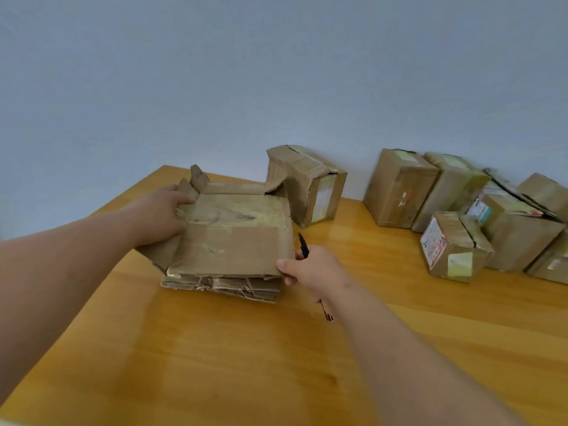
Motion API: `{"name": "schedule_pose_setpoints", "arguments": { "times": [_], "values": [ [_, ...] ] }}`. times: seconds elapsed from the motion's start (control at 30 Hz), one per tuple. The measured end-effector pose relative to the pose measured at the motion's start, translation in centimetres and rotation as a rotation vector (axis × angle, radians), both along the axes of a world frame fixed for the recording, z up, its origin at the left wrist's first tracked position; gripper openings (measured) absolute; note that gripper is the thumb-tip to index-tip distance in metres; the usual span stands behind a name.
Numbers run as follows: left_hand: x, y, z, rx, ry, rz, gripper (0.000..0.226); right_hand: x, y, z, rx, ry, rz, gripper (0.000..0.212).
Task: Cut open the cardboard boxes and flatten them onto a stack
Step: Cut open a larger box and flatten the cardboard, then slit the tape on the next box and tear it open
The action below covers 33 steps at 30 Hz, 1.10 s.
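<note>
A flattened brown cardboard box (233, 238) lies on top of a low stack of flattened cardboard (224, 285) in the middle of the table. My left hand (159, 215) holds the box's left edge, fingers curled over a raised flap. My right hand (310, 269) pinches the box's near right corner with the thumb on top, and the same hand grips a black cutter (302, 245) whose tip sticks up behind the fingers.
A crushed, partly opened box (310, 186) stands behind the stack. Several taped boxes (461, 210) crowd the back right of the wooden table (215, 364). A pale blue wall runs behind it.
</note>
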<state>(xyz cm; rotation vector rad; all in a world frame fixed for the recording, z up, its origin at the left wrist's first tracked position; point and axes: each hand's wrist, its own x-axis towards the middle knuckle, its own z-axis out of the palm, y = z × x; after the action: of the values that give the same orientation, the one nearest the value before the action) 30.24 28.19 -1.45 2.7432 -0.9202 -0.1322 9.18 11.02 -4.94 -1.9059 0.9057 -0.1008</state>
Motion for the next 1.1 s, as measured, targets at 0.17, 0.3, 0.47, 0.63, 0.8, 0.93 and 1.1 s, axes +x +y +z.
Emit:
{"name": "schedule_pose_setpoints", "arguments": {
  "times": [0.17,0.3,0.47,0.63,0.8,0.93,1.1],
  "values": [
    [-0.6,0.9,0.4,-0.006,0.011,-0.004,0.061,-1.1,1.1,-0.3,0.355,-0.222,-0.165,0.025],
    [-0.7,1.5,-0.5,0.08,0.031,0.03,0.074,-2.1,2.4,0.6,0.301,-0.183,-0.161,0.024],
    [-2.3,1.7,-0.3,0.132,-0.101,0.043,0.082,-1.7,3.8,0.8,0.338,-0.237,-0.302,0.02],
    [-6.8,-0.4,-0.9,0.215,-0.123,-0.243,0.072,-1.1,5.1,-0.4,0.27,-0.16,-0.296,0.036],
    [-9.2,-2.7,-4.1,0.356,0.059,-0.245,0.073,-2.3,4.4,-0.2,0.143,-0.05,-0.061,0.015],
    [-8.6,-3.4,-4.9,0.383,0.058,-0.228,0.076,-1.8,1.2,-0.5,-0.079,0.079,-0.043,0.011],
    [-6.5,-5.1,-2.9,0.366,0.063,-0.231,0.067,0.4,-3.5,-0.4,-0.325,0.047,-0.151,0.013]
  ]
}}
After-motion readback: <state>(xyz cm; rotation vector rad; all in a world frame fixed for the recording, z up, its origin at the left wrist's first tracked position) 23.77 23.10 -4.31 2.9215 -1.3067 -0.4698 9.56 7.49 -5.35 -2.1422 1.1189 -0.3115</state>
